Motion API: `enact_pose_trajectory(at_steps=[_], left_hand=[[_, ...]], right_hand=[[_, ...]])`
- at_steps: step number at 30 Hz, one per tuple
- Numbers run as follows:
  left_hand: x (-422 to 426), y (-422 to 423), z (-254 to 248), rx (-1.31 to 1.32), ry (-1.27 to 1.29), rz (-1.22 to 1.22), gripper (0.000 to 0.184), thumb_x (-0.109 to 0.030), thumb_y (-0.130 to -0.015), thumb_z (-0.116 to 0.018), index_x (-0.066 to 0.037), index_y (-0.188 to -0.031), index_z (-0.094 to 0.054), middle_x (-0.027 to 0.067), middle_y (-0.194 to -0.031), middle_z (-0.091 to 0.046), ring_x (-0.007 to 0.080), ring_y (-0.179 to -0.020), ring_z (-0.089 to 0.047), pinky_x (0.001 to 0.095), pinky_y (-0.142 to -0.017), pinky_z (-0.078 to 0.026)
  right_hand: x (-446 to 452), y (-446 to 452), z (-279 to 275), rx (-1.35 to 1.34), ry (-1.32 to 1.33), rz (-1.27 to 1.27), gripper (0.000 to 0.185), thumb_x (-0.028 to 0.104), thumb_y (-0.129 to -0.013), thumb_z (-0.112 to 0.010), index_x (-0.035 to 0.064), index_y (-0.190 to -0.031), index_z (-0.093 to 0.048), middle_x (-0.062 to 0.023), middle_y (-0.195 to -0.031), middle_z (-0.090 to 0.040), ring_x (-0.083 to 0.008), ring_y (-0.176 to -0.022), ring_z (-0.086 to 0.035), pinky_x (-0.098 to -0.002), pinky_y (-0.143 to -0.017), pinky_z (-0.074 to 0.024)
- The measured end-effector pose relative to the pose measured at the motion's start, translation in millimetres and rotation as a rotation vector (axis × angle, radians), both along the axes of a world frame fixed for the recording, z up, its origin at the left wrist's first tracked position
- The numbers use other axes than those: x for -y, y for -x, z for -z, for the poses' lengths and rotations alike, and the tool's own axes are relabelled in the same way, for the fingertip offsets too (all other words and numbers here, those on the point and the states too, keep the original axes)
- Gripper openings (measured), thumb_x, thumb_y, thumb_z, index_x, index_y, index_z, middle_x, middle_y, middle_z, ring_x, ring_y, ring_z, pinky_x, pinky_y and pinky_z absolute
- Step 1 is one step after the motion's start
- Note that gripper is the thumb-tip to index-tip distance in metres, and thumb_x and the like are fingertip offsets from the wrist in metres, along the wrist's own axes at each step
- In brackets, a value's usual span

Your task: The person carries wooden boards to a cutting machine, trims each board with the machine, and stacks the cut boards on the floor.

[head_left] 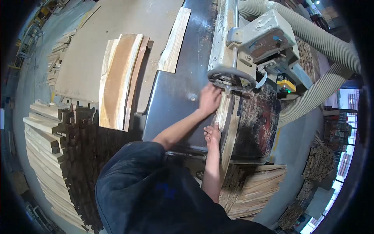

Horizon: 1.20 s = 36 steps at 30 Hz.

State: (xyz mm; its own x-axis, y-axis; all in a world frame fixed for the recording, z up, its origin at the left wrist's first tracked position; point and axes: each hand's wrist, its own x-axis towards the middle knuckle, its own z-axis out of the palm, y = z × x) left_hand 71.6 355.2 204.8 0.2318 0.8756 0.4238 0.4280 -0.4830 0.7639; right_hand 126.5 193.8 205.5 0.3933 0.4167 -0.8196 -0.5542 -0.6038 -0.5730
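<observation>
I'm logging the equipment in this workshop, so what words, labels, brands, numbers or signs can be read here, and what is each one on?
No text can be read.
Blue mark on the dark shirt: too blurred to tell whether it is lettering.
Machine housing: no legible brand or number.

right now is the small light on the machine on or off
On: the light glows green, next to the yellow part of the machine.
</observation>
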Motion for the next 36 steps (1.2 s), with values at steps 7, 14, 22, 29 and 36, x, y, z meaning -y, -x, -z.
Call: enact_pose_trajectory(at_steps=[7,14,22,29,36], left_hand=[[-93,145,-2,-0.367,-0.210,-0.619,0.064,-0.027,-0.074,-0.072,-0.017,-0.135,-0.053,0.0297,-0.146,-0.030,0.0488,-0.134,-0.029,0.0595,-0.107,-0.026],[-68,170,32,-0.232,-0.180,-0.441,0.053,-0.034,-0.068,-0.076,-0.009,-0.112,-0.061,0.0338,-0.126,-0.047,0.0480,-0.113,-0.048,0.0551,-0.095,-0.040],[170,168,1,-0.166,-0.177,-0.028,0.012,-0.018,-0.072,-0.075,-0.009,-0.076,-0.068,0.0095,-0.073,-0.050,0.0270,-0.073,-0.051,0.0407,-0.066,-0.036],[258,151,-12,-0.413,-0.054,-0.033,0.045,-0.030,-0.086,-0.064,-0.014,-0.127,-0.060,0.0211,-0.132,-0.048,0.0369,-0.124,-0.043,0.0508,-0.100,-0.031],[265,68,10,-0.466,-0.062,0.037,0.050,-0.037,-0.089,-0.057,-0.013,-0.133,-0.055,0.0275,-0.146,-0.037,0.0400,-0.139,-0.032,0.0569,-0.109,-0.022]], right_hand=[[-45,-21,11,-0.054,-0.092,-0.020,0.060,0.061,-0.096,-0.042,0.0037,-0.095,-0.059,-0.0074,-0.074,-0.067,-0.0096,-0.050,-0.053,-0.0181,-0.036,-0.0324],[-82,-37,33,0.004,-0.291,-0.053,0.056,0.064,-0.088,-0.055,0.0095,-0.094,-0.061,-0.0021,-0.074,-0.066,-0.0061,-0.050,-0.053,-0.0150,-0.035,-0.0293],[24,66,-3,0.992,-0.385,-0.438,0.033,0.027,-0.074,-0.080,0.0018,-0.092,-0.069,-0.0136,-0.077,-0.069,-0.0286,-0.071,-0.066,-0.0381,-0.066,-0.0509],[205,67,26,0.444,-0.159,-0.737,0.039,0.035,-0.077,-0.080,0.0011,-0.089,-0.066,-0.0069,-0.072,-0.067,-0.0119,-0.058,-0.058,-0.0275,-0.050,-0.0431],[267,59,36,-0.263,-0.315,-0.171,0.022,0.027,-0.088,-0.070,0.0133,-0.103,-0.061,0.0020,-0.078,-0.062,-0.0088,-0.064,-0.058,-0.0206,-0.049,-0.0383]])
